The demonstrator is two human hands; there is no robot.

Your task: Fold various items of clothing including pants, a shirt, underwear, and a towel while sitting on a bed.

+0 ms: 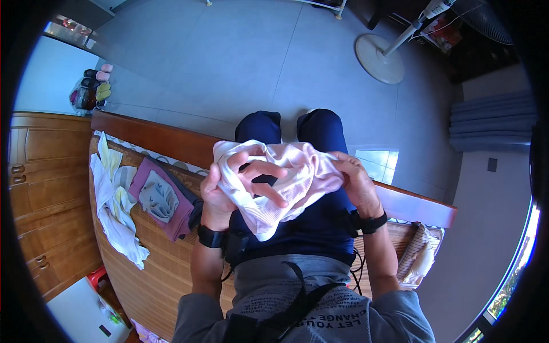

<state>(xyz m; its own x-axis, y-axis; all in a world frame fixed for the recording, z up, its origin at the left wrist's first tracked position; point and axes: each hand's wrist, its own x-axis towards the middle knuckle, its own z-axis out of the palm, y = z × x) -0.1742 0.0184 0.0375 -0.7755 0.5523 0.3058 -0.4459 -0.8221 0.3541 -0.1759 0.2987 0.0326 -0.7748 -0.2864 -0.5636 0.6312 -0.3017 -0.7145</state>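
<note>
A pink and white ribbed cloth garment [296, 171] is held up over my lap, between my two hands. My left hand [244, 180] reaches through an opening in it, with the fingers spread and the thumb outside near the white edge. On the other side, my right hand [356, 176] pinches the pink fabric between thumb and fingers. Both wrists wear black straps. To the left on the bamboo mat lie a folded mauve cloth [182, 221] with a light grey-blue garment [158, 197] on top, and a crumpled white and yellow garment [113, 206].
The bed's wooden rail [158, 139] runs behind my knees. A wooden cabinet [55, 193] stands at the left, slippers [103, 90] lie beyond the rail, and a standing fan's round base [379, 58] rests on the tiled floor. A striped pillow [416, 253] lies at the right.
</note>
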